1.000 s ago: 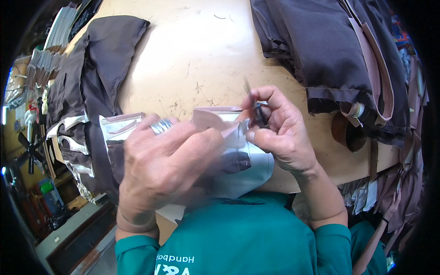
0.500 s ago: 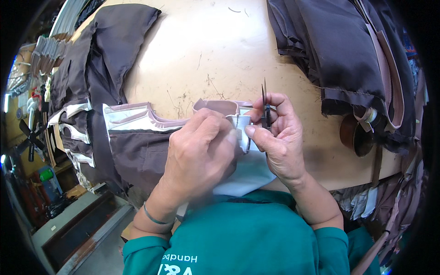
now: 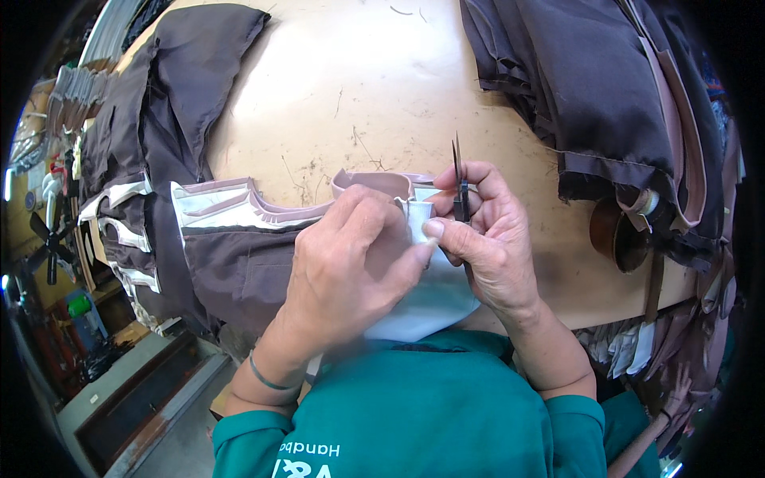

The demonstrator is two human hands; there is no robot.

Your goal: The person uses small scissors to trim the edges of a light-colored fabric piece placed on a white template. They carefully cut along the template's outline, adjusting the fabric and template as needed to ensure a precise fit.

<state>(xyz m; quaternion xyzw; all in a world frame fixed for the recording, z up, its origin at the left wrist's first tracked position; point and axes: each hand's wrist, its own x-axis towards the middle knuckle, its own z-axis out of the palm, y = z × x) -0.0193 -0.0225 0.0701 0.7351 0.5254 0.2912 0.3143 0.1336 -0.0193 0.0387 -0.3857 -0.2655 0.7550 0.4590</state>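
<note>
"Where are the hands?"

"At the near side of the bench (image 3: 311,119). The left hand (image 3: 351,259) has its grip pinched together on a small white flap (image 3: 419,213); its curled fingertips are partly hidden behind its knuckles. The right hand (image 3: 486,231) has its grip closed on dark, slim snips (image 3: 458,171), points toward the far side, and its thumb meets the flap's right edge. The snips' lower end is mostly covered by fingers."

"What lies around the flap?"

"A pink band (image 3: 378,183) curves just beyond it. To the left lies a brown fabric piece (image 3: 239,267) trimmed in white and pink. The left hand covers where these meet, so I cannot tell how they join."

"And further out?"

"Dark cloth lies far left (image 3: 187,88). A dark pile (image 3: 590,88) at far right is cut off by the black rim. Near right, another person's forearm (image 3: 645,442) shows, the rest out of view."
</note>
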